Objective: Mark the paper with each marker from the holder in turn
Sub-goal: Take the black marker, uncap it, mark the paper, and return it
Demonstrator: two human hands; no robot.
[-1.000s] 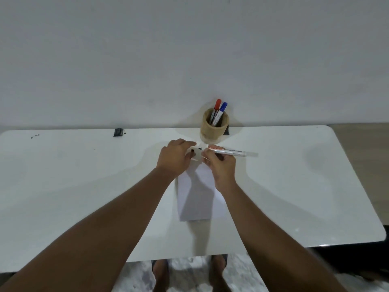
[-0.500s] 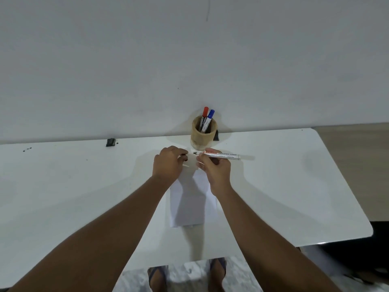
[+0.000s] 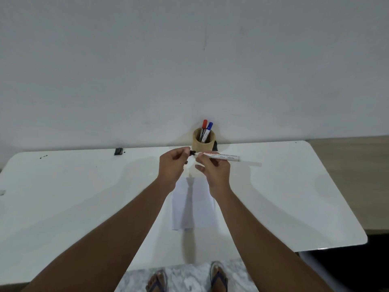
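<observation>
Paper (image 3: 193,205) lies flat on the table (image 3: 294,197) under our wrists. Above it our right hand (image 3: 214,169) pinches a white marker (image 3: 219,156) level, and our left hand (image 3: 172,163) pinches a black cap (image 3: 192,153) at its tip. Beyond, the holder (image 3: 203,142) keeps a red marker (image 3: 204,125) and a blue marker (image 3: 209,128).

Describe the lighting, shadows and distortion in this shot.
Head view: soft, dim light; the arms throw grey shadows across the paper and table, and the marker casts a faint one to its right. Wide-angle lens bows the table edges. The holder shadows the wall. No glare; focus fairly sharp.
</observation>
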